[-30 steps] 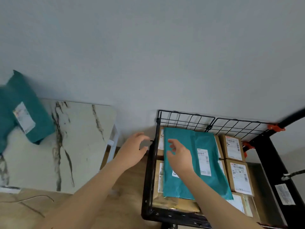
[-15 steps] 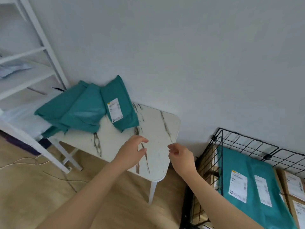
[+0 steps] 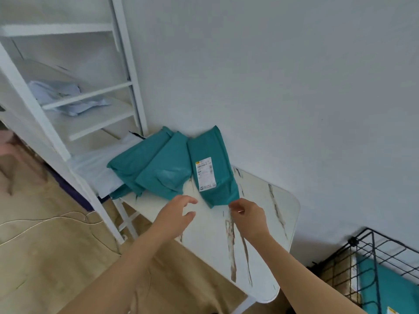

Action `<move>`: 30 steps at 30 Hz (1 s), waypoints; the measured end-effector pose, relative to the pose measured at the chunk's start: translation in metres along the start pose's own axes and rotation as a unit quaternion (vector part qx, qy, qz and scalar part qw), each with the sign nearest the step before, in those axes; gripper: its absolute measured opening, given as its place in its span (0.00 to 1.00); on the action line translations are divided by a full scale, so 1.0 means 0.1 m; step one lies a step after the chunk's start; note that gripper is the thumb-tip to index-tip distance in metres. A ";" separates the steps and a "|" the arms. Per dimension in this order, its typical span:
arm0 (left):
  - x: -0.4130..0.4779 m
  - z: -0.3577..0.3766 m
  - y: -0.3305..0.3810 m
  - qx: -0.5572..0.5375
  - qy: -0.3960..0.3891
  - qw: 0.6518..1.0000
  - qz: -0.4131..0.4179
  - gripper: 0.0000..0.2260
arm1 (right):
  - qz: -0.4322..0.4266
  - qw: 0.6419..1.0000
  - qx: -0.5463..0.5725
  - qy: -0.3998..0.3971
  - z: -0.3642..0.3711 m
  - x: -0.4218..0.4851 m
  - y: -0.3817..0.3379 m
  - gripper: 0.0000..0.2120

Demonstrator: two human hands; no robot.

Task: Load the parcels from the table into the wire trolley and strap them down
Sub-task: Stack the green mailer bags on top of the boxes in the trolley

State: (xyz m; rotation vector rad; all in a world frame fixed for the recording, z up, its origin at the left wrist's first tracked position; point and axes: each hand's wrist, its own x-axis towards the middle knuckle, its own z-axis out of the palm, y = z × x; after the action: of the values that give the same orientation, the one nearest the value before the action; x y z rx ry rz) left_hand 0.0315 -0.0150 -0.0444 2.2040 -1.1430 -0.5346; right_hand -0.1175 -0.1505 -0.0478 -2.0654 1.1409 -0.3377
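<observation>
Clearly, the tall white ladder-style shelf frame (image 3: 68, 98) at the far left takes no part in the job; it only stands against the wall beside the parcels. Next to it the white marble-patterned worktop (image 3: 260, 223) carries what is not yet loaded. The black wire trolley (image 3: 374, 252) waits at the lower right, near the worktop, probably so that each carry is short. One flat teal plastic parcel (image 3: 381, 288) already lies inside it, so I judge the loading to be only partly done and the strapping not begun.

At the far end of the worktop a pile of teal plastic mailer bags (image 3: 154, 168) leans toward the wall and overlaps the shelf frame's lower board. Touching the pile's right side lies the labelled teal mailer bag (image 3: 213, 168), face up, with its short end toward the person, and this makes it the easiest one to take.

Both arms reach toward it. The left hand (image 3: 175, 214) hovers over the worktop just before the pile, with an open, empty grip and spread fingers. The right hand (image 3: 248, 214) has loosely bent fingers just beside the near corner of the labelled bag, and I see nothing caught between them. I think the two hands are set for a lift from both sides, because such a soft bag will sag. Its white printed label (image 3: 205, 173) faces upward.
</observation>
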 end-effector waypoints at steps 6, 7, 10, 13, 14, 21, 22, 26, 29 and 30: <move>0.69 -0.29 -0.22 0.002 0.009 0.999 -0.032 0.14 | 0.005 1.000 0.019 -0.017 0.19 0.83 -0.25 0.13; 0.84 -0.34 -0.25 0.007 0.011 0.999 -0.034 0.14 | 0.005 0.999 0.027 -0.019 0.22 0.98 -0.29 0.13; 1.22 -0.43 -0.33 0.002 0.018 0.999 -0.048 0.15 | 0.009 0.999 0.040 -0.026 0.31 1.35 -0.40 0.14; 1.51 -0.42 -0.44 -0.007 0.026 0.998 -0.061 0.15 | 0.014 0.999 0.030 -0.015 0.35 1.62 -0.40 0.18; 1.59 -0.42 -0.49 -0.014 0.029 0.997 -0.069 0.15 | 0.020 1.000 0.018 -0.005 0.35 1.69 -0.40 0.19; 2.14 -0.57 -0.89 0.014 0.030 0.992 -0.122 0.24 | 0.107 0.994 -0.012 0.017 0.36 2.05 -0.34 0.26; 2.22 -0.58 -0.95 0.015 0.021 0.990 -0.139 0.26 | 0.125 0.992 -0.013 0.012 0.38 2.08 -0.35 0.26; 2.48 -0.62 -1.10 -0.007 -0.030 0.980 -0.197 0.33 | 0.204 0.979 0.004 0.003 0.46 2.17 -0.32 0.28; 2.64 -0.63 -1.20 0.013 -0.055 0.977 -0.207 0.34 | 0.251 0.967 0.008 -0.027 0.53 2.21 -0.33 0.25; 2.68 -0.63 -1.23 0.025 -0.054 0.977 -0.207 0.35 | 0.261 0.965 0.011 -0.035 0.55 2.22 -0.35 0.22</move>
State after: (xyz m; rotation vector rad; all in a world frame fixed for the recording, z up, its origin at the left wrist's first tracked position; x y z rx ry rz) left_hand 0.2892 -0.1622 -0.1006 2.4966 -0.7521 -0.8137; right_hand 0.0601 -0.2932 -0.0871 -1.6611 1.5687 -0.0187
